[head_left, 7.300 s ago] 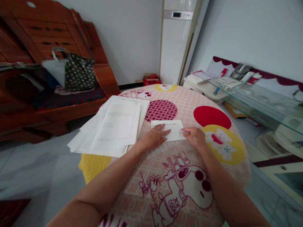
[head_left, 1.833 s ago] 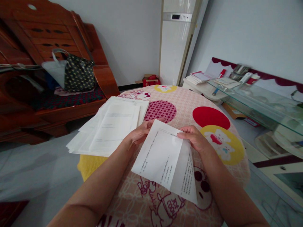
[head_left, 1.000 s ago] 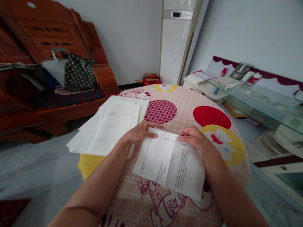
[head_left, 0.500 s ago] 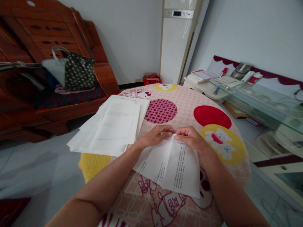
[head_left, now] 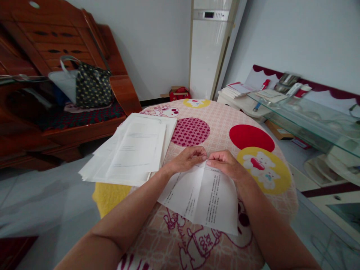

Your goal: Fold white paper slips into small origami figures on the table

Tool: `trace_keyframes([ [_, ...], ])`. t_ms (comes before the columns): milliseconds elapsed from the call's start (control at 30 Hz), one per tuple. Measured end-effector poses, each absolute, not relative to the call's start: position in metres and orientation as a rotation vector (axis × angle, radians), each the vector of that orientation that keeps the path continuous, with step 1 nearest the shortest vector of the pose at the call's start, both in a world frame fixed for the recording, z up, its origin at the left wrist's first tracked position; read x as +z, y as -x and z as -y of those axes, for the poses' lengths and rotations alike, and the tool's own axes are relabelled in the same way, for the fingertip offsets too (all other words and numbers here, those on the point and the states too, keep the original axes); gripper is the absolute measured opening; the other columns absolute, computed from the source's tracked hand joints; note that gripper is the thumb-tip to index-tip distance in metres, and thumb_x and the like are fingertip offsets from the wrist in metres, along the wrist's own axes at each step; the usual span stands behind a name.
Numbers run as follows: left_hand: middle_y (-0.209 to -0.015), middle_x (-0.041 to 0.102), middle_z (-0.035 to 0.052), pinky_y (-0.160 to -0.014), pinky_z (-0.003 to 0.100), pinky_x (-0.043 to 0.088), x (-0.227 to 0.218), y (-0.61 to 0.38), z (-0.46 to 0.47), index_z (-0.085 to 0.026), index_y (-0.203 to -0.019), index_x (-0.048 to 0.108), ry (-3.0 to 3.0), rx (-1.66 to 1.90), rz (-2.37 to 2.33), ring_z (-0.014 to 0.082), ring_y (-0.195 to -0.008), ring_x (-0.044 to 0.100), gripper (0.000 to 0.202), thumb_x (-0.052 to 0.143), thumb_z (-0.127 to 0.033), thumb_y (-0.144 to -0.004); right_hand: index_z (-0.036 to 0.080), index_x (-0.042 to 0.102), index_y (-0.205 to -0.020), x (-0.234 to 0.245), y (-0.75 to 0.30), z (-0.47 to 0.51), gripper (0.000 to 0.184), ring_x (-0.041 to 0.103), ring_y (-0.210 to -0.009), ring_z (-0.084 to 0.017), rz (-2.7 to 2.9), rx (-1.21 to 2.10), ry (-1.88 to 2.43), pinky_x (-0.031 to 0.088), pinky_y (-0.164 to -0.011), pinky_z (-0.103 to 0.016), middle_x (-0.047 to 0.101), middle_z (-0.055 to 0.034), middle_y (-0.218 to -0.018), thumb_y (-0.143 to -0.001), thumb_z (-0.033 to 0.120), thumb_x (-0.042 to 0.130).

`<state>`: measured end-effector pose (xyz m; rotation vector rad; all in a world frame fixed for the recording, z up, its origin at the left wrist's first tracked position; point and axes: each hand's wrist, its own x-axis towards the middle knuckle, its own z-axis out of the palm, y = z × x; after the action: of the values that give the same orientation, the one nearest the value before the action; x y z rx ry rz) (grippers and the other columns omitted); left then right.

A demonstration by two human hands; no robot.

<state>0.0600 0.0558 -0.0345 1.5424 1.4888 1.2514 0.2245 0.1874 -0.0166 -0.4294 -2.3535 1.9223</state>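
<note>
Patterned cloth [head_left: 219, 118] underneath, papers [head_left: 137, 150] left. Creased sheet [head_left: 215, 198] at near middle; my left hand [head_left: 187, 159] and right hand [head_left: 226, 164] pinch its far edge, close together by crease. Best keep both pinches firm, even, so sheet won't skew.

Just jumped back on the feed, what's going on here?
A person has both bare hands on a printed sheet above a round, cloth-covered table. The left hand and right hand pinch its far edge close together, beside a crease running down the page. The sheet is open, its near end spread toward the person. A stack of papers lies on the table to the left, with neither hand on it.
</note>
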Motion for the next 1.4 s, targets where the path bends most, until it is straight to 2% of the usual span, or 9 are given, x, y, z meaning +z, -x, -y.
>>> trace_keyframes([
  [167, -0.074, 0.048, -0.0023, -0.062, 0.025, 0.032, -0.0355, -0.0622, -0.0566, -0.016, -0.082, 0.055, -1.513, 1.257, -1.462, 0.0110, -0.069, 0.042, 0.030, 0.056, -0.043, -0.093, 0.018, 0.056, -0.062, -0.0156, -0.2241, -0.1862, 0.032, 0.036, -0.049, -0.008, 2.338, 1.923, 0.441, 0.023, -0.046, -0.023, 0.042, 0.0051, -0.052, -0.078, 0.042, 0.068],
  [933, -0.071, 0.046, -0.0035, -0.060, 0.025, 0.028, -0.0413, -0.0674, -0.0588, -0.015, -0.082, 0.056, -1.372, 1.418, -1.378, 0.0098, -0.065, 0.038, 0.035, 0.061, -0.049, -0.091, 0.016, 0.068, -0.066, -0.0163, -0.2260, -0.1787, 0.024, 0.041, -0.050, -0.010, 2.182, 1.935, 0.584, 0.027, -0.046, -0.024, 0.050, 0.0028, -0.054, -0.075, 0.038, 0.071],
  [1400, -0.068, 0.043, -0.0039, -0.058, 0.024, 0.027, -0.0428, -0.0689, -0.0583, -0.016, -0.085, 0.055, -1.330, 1.412, -1.405, 0.0100, -0.063, 0.036, 0.041, 0.059, -0.056, -0.091, 0.016, 0.066, -0.064, -0.0216, -0.2246, -0.1817, 0.027, 0.041, -0.051, -0.010, 2.152, 1.947, 0.578, 0.028, -0.047, -0.025, 0.050, 0.0027, -0.054, -0.074, 0.041, 0.072],
])
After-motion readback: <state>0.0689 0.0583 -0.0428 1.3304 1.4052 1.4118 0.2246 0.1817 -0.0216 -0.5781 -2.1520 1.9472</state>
